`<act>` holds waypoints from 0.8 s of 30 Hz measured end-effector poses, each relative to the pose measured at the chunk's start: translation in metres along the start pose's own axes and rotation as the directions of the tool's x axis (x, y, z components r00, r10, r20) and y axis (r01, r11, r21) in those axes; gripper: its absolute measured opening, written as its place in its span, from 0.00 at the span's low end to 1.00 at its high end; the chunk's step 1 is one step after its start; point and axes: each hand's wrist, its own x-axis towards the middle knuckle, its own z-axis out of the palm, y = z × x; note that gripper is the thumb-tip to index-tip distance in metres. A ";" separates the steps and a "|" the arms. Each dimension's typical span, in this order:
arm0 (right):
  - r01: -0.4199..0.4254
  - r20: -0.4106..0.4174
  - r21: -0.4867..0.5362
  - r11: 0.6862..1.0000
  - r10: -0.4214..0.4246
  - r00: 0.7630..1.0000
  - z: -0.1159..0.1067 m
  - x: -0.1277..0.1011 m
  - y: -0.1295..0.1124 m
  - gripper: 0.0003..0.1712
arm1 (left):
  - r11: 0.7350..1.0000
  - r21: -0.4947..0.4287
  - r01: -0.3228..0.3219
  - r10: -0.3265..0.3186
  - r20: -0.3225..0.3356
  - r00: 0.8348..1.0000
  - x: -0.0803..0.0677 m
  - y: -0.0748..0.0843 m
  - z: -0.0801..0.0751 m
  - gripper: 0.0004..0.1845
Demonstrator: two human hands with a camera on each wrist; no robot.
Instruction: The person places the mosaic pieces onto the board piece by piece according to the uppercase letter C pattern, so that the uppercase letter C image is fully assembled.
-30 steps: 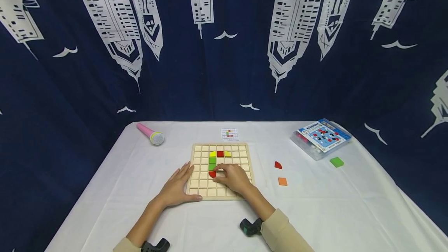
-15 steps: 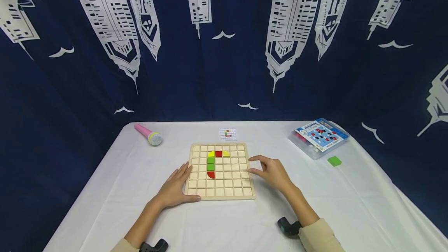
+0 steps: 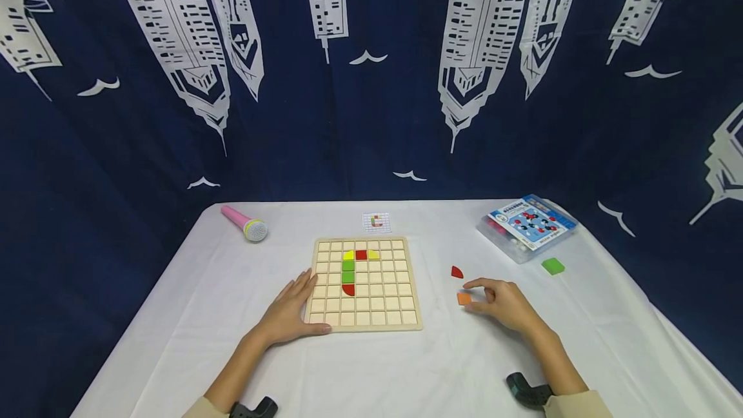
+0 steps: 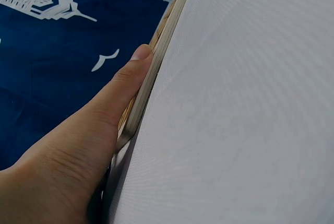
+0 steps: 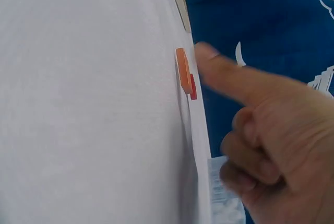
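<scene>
A wooden grid board (image 3: 383, 311) lies on the white table. It holds a few yellow tiles (image 3: 349, 255), a red tile (image 3: 361, 254), two green tiles (image 3: 348, 271) and a red quarter-round (image 3: 349, 289). My left hand (image 3: 287, 311) rests flat at the board's near left corner, with its thumb (image 4: 130, 75) along the board's edge (image 4: 163, 38). Right of the board, my right hand (image 3: 487, 299) hovers by an orange tile (image 3: 464, 298). Its index finger (image 5: 219, 70) reaches out above that orange tile (image 5: 182, 70), with a small gap showing. The other fingers are curled. A red quarter tile (image 3: 456, 271) lies just beyond.
A clear plastic box (image 3: 527, 228) with a printed lid stands at the back right, a green tile (image 3: 553, 266) beside it. A small pattern card (image 3: 376, 222) lies behind the board and a pink toy microphone (image 3: 245, 222) at the back left. A dark curtain hangs behind.
My right hand left the red quarter-round on the board, then moved right across the table to the orange tile. The left hand stayed at the board's corner.
</scene>
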 end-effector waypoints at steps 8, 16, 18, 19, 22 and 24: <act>0.013 0.012 -0.035 0.999 -0.012 1.000 0.008 0.001 0.009 0.14 | 1.000 0.001 0.009 -0.009 0.009 1.000 0.000 0.000 0.000 0.63; 0.098 -0.026 -0.019 0.995 -0.098 0.995 0.023 0.023 -0.028 0.13 | 1.000 -0.002 0.004 -0.004 0.013 1.000 -0.001 0.000 -0.001 0.63; 0.117 -0.032 -0.002 0.993 -0.117 0.993 0.031 0.032 -0.042 0.14 | 1.000 -0.003 -0.004 0.004 0.008 1.000 -0.001 0.000 -0.001 0.63; 0.123 -0.033 0.005 0.992 -0.122 0.992 0.035 0.036 -0.050 0.14 | 1.000 0.000 -0.008 0.008 0.006 1.000 -0.001 0.000 -0.001 0.63; 0.130 -0.030 0.031 0.991 -0.129 0.991 0.050 0.049 -0.070 0.15 | 1.000 0.003 -0.016 0.016 0.001 1.000 0.000 -0.001 -0.001 0.63; 0.134 -0.016 0.053 0.990 -0.133 0.991 0.061 0.055 -0.083 0.15 | 1.000 0.006 -0.017 0.017 -0.002 1.000 0.000 -0.001 0.000 0.63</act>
